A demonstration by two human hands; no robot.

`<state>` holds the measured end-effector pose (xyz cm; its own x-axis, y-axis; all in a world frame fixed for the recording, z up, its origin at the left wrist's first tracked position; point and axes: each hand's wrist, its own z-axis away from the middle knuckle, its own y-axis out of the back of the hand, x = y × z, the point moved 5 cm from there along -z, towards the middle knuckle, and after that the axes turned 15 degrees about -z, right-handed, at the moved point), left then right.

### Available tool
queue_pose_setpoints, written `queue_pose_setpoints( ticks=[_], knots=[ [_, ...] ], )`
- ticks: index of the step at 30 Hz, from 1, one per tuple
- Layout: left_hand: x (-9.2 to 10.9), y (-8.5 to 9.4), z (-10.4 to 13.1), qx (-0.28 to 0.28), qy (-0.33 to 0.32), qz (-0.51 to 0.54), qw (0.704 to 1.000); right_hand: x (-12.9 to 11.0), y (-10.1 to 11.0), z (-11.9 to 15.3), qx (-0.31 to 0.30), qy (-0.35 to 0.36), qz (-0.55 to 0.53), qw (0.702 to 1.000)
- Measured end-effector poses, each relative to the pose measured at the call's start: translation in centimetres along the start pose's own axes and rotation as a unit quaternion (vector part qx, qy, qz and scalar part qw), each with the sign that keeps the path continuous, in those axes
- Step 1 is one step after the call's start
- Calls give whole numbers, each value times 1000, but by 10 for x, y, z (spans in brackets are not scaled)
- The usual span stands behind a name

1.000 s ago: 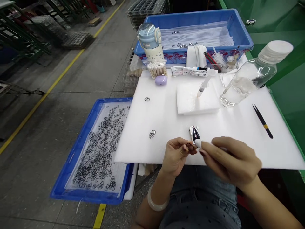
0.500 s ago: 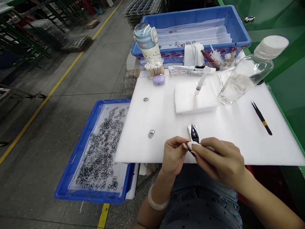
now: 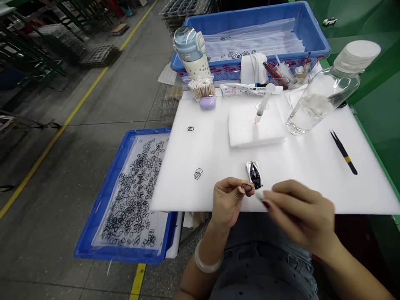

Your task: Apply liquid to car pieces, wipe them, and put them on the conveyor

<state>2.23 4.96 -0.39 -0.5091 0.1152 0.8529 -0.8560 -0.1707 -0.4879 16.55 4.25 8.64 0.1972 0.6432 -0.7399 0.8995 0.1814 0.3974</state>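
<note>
My left hand (image 3: 227, 201) pinches a small dark ring-like piece (image 3: 246, 188) over the front edge of the white board (image 3: 175, 187). To its right, my right hand (image 3: 301, 210) is closed on a small white cloth (image 3: 260, 195), its fingertips blurred. Just behind my fingers lies a black, glossy, pointed object (image 3: 255, 175) on a white wrapper. Two small groups of thin black rings (image 3: 198, 173) rest on the board to the left. A syringe (image 3: 264, 104) stands tilted on a white foam block (image 3: 239, 129).
Black tweezers (image 3: 343, 152) and a clear bottle (image 3: 315, 104) are on the right. At the back are a blue bin (image 3: 250, 21), a blue-capped cup (image 3: 192, 52), cotton swabs (image 3: 201, 88) and a purple case (image 3: 208, 103). A blue tray (image 3: 120, 150) of black rings sits lower left.
My right hand has moved right, away from my left hand, taking the white cloth with it. The dark ring in my left fingers now shows more fully.
</note>
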Motion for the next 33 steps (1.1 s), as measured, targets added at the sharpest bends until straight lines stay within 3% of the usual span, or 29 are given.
queue_pose_setpoints(
  ticks=[4, 10, 13, 15, 18, 20, 24, 27, 33],
  knots=[
    [2, -2, 0, -5, 9, 7, 1000, 5, 17, 1, 96, -19, 13, 995],
    [3, 1, 1, 1, 11, -17, 1000, 18, 18, 7, 94, -63, -26, 993],
    [11, 5, 3, -14, -35, -119, 992, 33, 21, 11, 107, -111, -15, 988],
    [20, 8, 4, 25, -99, -264, 959, 46, 21, 12, 93, -153, -5, 984],
    [32, 3, 5, 93, -227, -469, 849, 63, 15, 11, 63, -191, 0, 979],
    [32, -6, 5, 91, -290, -540, 785, 70, 10, 9, 51, -196, -1, 979],
    [25, -18, 5, 61, -347, -611, 709, 77, 3, 8, 44, -204, -1, 978],
    [22, -18, 5, 50, -355, -631, 688, 79, 2, 7, 37, -217, 5, 975],
    [24, -13, 2, 41, -317, -604, 730, 80, -2, 6, -1, -236, 19, 972]
  ],
)
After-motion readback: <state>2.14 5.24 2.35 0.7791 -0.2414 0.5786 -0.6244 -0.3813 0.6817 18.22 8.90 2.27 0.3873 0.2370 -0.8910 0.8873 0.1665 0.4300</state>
